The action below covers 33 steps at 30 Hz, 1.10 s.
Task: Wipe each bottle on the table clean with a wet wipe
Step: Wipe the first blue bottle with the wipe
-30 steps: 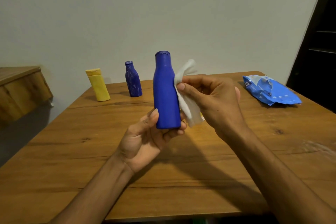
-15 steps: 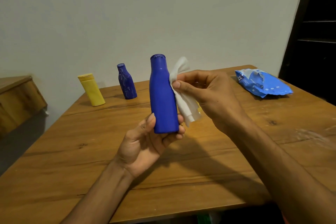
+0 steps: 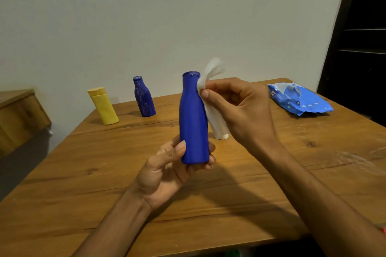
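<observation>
My left hand (image 3: 167, 171) grips the base of a tall blue bottle (image 3: 193, 119), holding it upright above the wooden table (image 3: 83, 173). My right hand (image 3: 240, 110) pinches a white wet wipe (image 3: 213, 98) and presses it against the bottle's right shoulder, just under the cap. The wipe hangs down along the bottle's right side. At the table's far left stand a smaller dark blue bottle (image 3: 144, 97) and a yellow bottle (image 3: 103, 105). A white object (image 3: 223, 136) peeks out behind the wipe, mostly hidden.
A blue pack of wet wipes (image 3: 298, 99) lies at the far right of the table. A wooden ledge (image 3: 18, 115) sits beyond the table's left edge. A dark doorway (image 3: 361, 48) is at the right, a plain wall behind.
My right hand has slid the wipe up the bottle's side from mid-body to the shoulder near the cap. The left hand keeps its grip on the base.
</observation>
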Each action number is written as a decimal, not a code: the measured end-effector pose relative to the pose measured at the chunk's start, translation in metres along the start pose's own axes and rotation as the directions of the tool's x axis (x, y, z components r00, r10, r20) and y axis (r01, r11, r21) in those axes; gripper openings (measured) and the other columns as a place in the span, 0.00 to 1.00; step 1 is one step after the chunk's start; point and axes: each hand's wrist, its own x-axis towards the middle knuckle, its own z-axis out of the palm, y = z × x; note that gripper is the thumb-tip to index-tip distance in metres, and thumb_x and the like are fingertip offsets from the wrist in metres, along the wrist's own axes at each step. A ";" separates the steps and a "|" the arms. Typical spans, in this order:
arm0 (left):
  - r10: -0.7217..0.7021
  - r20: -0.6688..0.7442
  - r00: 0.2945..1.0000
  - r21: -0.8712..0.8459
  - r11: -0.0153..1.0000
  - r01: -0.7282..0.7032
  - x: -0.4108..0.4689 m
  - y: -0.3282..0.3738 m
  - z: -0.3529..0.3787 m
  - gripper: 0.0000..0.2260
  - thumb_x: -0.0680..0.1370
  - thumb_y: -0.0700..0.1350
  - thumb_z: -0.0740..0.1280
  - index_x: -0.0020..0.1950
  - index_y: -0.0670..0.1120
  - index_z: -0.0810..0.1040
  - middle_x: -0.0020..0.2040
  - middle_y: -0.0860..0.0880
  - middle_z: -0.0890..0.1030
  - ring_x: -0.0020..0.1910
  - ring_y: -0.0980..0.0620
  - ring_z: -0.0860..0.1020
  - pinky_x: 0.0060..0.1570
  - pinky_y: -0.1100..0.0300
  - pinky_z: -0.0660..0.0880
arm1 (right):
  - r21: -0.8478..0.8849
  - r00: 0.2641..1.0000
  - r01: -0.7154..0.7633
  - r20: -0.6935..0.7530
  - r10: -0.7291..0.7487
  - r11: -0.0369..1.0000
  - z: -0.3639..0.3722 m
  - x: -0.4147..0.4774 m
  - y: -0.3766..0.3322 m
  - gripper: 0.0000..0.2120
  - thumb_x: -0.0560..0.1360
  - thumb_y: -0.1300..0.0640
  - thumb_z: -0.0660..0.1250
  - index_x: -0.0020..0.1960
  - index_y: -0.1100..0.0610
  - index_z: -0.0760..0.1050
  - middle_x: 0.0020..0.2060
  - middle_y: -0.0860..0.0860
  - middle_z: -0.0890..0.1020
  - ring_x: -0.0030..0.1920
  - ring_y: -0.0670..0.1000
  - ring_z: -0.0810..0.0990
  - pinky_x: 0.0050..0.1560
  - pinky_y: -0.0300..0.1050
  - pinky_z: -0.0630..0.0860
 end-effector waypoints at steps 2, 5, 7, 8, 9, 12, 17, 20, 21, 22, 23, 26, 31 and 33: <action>0.006 -0.018 1.000 0.009 1.000 -0.006 -0.001 0.000 0.001 0.24 0.70 0.41 0.76 0.65 0.39 0.77 0.55 0.34 0.79 0.50 0.39 0.80 0.52 0.49 0.79 | -0.128 0.990 0.121 0.086 -0.110 0.984 0.000 0.001 0.001 0.08 0.73 0.57 0.71 0.50 0.48 0.78 0.45 0.45 0.80 0.46 0.45 0.80 0.45 0.38 0.79; -0.009 -0.043 0.999 0.042 0.999 0.011 -0.001 0.002 0.002 0.23 0.69 0.43 0.77 0.63 0.39 0.79 0.52 0.35 0.79 0.48 0.40 0.80 0.51 0.51 0.80 | -0.174 0.984 0.166 0.094 -0.151 0.971 0.000 0.003 0.005 0.08 0.72 0.57 0.72 0.51 0.49 0.79 0.44 0.45 0.79 0.44 0.45 0.79 0.42 0.34 0.76; -0.025 -0.046 0.999 0.053 0.998 0.027 -0.001 0.004 0.002 0.24 0.70 0.43 0.77 0.64 0.39 0.78 0.52 0.35 0.78 0.48 0.41 0.80 0.51 0.50 0.79 | -0.149 0.992 0.123 0.009 -0.123 0.981 0.001 0.003 0.006 0.08 0.73 0.56 0.72 0.51 0.49 0.79 0.44 0.45 0.80 0.44 0.44 0.79 0.42 0.34 0.77; -0.033 -0.039 0.999 0.051 0.998 0.035 -0.001 0.004 0.002 0.24 0.70 0.43 0.77 0.64 0.39 0.77 0.53 0.35 0.78 0.49 0.41 0.80 0.51 0.50 0.79 | -0.138 0.993 0.108 -0.032 -0.113 0.985 0.003 0.003 0.006 0.08 0.73 0.56 0.71 0.51 0.49 0.79 0.44 0.45 0.80 0.45 0.44 0.80 0.43 0.34 0.77; -0.039 -0.026 0.999 0.041 0.998 0.040 -0.001 0.003 0.002 0.24 0.71 0.44 0.76 0.65 0.39 0.77 0.53 0.35 0.78 0.49 0.41 0.79 0.52 0.50 0.79 | -0.121 0.993 0.092 -0.063 -0.101 0.988 0.004 0.002 0.005 0.08 0.73 0.56 0.71 0.51 0.49 0.79 0.44 0.45 0.81 0.45 0.44 0.80 0.43 0.34 0.77; -0.007 0.022 1.000 -0.014 1.000 0.008 -0.002 0.002 0.002 0.23 0.74 0.44 0.73 0.67 0.38 0.75 0.56 0.35 0.78 0.51 0.41 0.79 0.54 0.50 0.78 | 0.031 1.000 -0.002 -0.023 0.003 1.000 0.005 0.000 -0.001 0.07 0.73 0.57 0.72 0.50 0.52 0.80 0.45 0.46 0.83 0.45 0.44 0.82 0.42 0.36 0.79; 0.105 -0.072 0.992 -0.091 0.990 -0.111 -0.001 0.005 0.002 0.25 0.69 0.45 0.77 0.63 0.40 0.78 0.58 0.36 0.78 0.48 0.41 0.80 0.49 0.51 0.80 | 0.045 0.968 -0.099 0.234 0.086 0.994 0.001 -0.003 -0.005 0.05 0.72 0.56 0.72 0.47 0.51 0.82 0.40 0.45 0.84 0.42 0.44 0.83 0.40 0.37 0.81; 0.143 -0.041 0.989 -0.091 0.985 -0.147 -0.001 0.007 0.001 0.21 0.75 0.46 0.72 0.65 0.41 0.77 0.55 0.39 0.80 0.51 0.41 0.80 0.54 0.51 0.79 | 0.005 0.934 -0.120 0.339 0.112 0.993 0.000 -0.003 -0.004 0.06 0.70 0.55 0.73 0.46 0.50 0.82 0.41 0.43 0.85 0.44 0.45 0.83 0.44 0.38 0.81; 0.153 -0.039 0.987 -0.093 0.983 -0.156 -0.001 0.008 0.001 0.20 0.77 0.46 0.69 0.67 0.41 0.76 0.57 0.38 0.80 0.53 0.41 0.80 0.56 0.51 0.78 | 0.001 0.915 -0.123 0.388 0.113 0.992 0.000 -0.003 -0.004 0.06 0.70 0.55 0.73 0.46 0.51 0.83 0.41 0.44 0.85 0.45 0.44 0.83 0.45 0.38 0.80; 0.161 -0.057 0.985 -0.088 0.982 -0.165 0.000 0.009 0.002 0.20 0.77 0.46 0.68 0.68 0.40 0.75 0.58 0.38 0.80 0.54 0.42 0.80 0.57 0.51 0.77 | 0.003 0.895 -0.122 0.432 0.108 0.993 0.000 -0.003 -0.003 0.06 0.69 0.56 0.73 0.46 0.52 0.83 0.40 0.44 0.85 0.45 0.43 0.82 0.44 0.35 0.79; 0.167 -0.087 0.982 -0.080 0.982 -0.174 0.001 0.010 0.003 0.21 0.76 0.46 0.70 0.67 0.40 0.76 0.59 0.38 0.80 0.54 0.42 0.80 0.56 0.51 0.78 | 0.006 0.877 -0.122 0.470 0.105 0.992 0.000 -0.003 -0.003 0.05 0.69 0.57 0.73 0.45 0.52 0.83 0.40 0.44 0.85 0.45 0.41 0.82 0.43 0.31 0.76; 0.179 -0.119 0.977 -0.081 0.979 -0.189 0.000 0.007 0.001 0.25 0.71 0.46 0.76 0.66 0.40 0.78 0.59 0.36 0.80 0.52 0.42 0.81 0.52 0.52 0.80 | 0.008 0.842 -0.145 0.526 0.119 0.989 -0.004 0.000 -0.002 0.05 0.67 0.57 0.73 0.43 0.51 0.83 0.40 0.45 0.85 0.47 0.42 0.82 0.47 0.31 0.76; 0.126 -0.078 0.989 -0.111 0.985 -0.134 -0.001 0.005 0.001 0.22 0.73 0.46 0.74 0.65 0.39 0.77 0.55 0.38 0.80 0.51 0.41 0.80 0.53 0.51 0.79 | 0.104 0.931 -0.212 0.323 0.169 0.972 -0.003 0.000 0.004 0.07 0.69 0.56 0.72 0.47 0.53 0.82 0.42 0.46 0.85 0.44 0.45 0.84 0.43 0.37 0.80; 0.120 -0.067 0.991 -0.117 0.985 -0.127 -0.002 0.004 0.001 0.23 0.72 0.45 0.75 0.64 0.39 0.78 0.55 0.38 0.79 0.51 0.41 0.80 0.52 0.51 0.80 | 0.130 0.946 -0.216 0.273 0.174 0.968 -0.001 -0.001 0.005 0.07 0.71 0.57 0.72 0.48 0.54 0.82 0.42 0.47 0.85 0.44 0.46 0.84 0.43 0.37 0.80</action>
